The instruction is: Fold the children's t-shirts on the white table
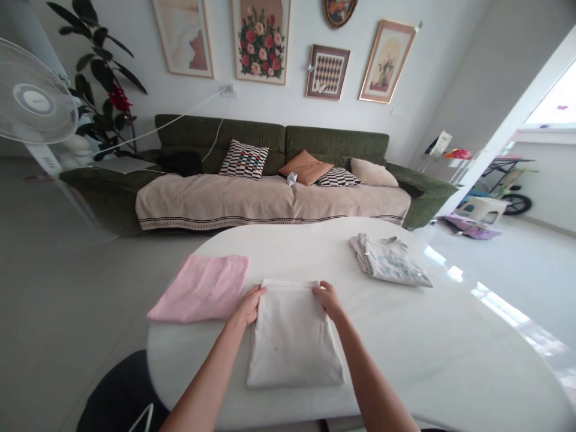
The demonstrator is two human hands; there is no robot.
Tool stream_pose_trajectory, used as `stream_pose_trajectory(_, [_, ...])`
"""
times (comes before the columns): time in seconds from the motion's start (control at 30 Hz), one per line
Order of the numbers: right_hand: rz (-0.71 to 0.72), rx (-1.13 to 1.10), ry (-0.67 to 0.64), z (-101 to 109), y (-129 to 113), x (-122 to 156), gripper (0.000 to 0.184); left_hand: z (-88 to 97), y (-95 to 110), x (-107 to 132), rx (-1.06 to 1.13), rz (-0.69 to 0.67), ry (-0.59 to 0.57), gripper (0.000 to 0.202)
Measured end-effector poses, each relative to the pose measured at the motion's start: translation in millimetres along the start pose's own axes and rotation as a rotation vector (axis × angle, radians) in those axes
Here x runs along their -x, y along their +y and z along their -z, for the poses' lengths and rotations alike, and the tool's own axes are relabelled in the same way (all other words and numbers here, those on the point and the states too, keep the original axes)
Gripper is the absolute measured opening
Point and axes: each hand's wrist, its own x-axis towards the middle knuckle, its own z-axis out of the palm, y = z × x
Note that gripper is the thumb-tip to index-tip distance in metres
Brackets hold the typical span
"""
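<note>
A folded white cloth (293,339) lies on the white oval table (450,342) in front of me. My left hand (249,305) rests on its far left corner with the fingers curled over the edge. My right hand (328,299) sits on its far right corner, fingers bent onto the fabric. Both hands touch the cloth at its far end. A folded pink cloth (202,288) lies just left of the white one. A folded grey shirt with pale print (387,260) lies farther off to the right.
A dark green sofa (270,174) with a beige cover and several cushions stands beyond the table. A standing fan (33,99) and a potted plant (103,78) are at the left. A dark chair back (119,396) shows at the table's near left.
</note>
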Motion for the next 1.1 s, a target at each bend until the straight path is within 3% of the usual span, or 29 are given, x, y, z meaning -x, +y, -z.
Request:
stream_pose_trajectory(0.2, [0.151, 0.298, 0.214, -4.0, -7.1, 10.7, 0.031, 3.3, -3.4, -10.0, -0.269, -0.243, 0.325, 0.023])
stream_pose_trajectory(0.3, [0.279, 0.423, 0.253, -13.9, -14.0, 27.0, 0.042, -3.2, -5.2, -1.7, -0.383, -0.378, 0.403, 0.039])
stream_pose_trajectory(0.37, [0.409, 0.616, 0.199, -22.9, -11.7, 39.5, 0.047, -9.9, -12.2, 7.4, -0.562, -0.504, 0.369, 0.047])
stream_pose_trajectory(0.43, [0.479, 0.851, 0.093, -30.8, -3.9, 49.5, 0.050, -16.1, -22.9, 15.1, -0.884, -0.594, 0.261, 0.048])
stream_pose_trajectory(0.5, [0.439, 1.000, 0.008, -35.4, 5.0, 54.2, 0.054, -20.6, -32.9, 18.4, -1.204, -0.601, 0.162, 0.049])
stream_pose_trajectory(0.6, [0.345, 1.083, -0.034, -36.6, 10.5, 52.6, 0.058, -24.1, -38.6, 16.0, -1.414, -0.530, 0.147, 0.051])
stream_pose_trajectory(0.73, [0.316, 1.105, -0.059, -34.1, 3.6, 52.4, 0.057, -25.8, -34.5, 16.2, -1.475, -0.491, 0.152, 0.053])
stream_pose_trajectory(0.83, [0.304, 1.104, -0.093, -29.6, -1.2, 67.2, 0.055, -26.7, -34.9, 29.7, -1.474, -0.491, 0.159, 0.052])
stream_pose_trajectory(0.97, [0.279, 1.092, -0.075, -23.7, -2.2, 110.7, 0.052, -25.1, -43.7, 59.9, -1.436, -0.488, 0.170, 0.051])
stream_pose_trajectory(1.1, [0.326, 1.022, -0.013, -31.9, 2.6, 166.3, 0.051, -12.4, -64.5, 98.6, -1.273, -0.550, 0.142, 0.049])
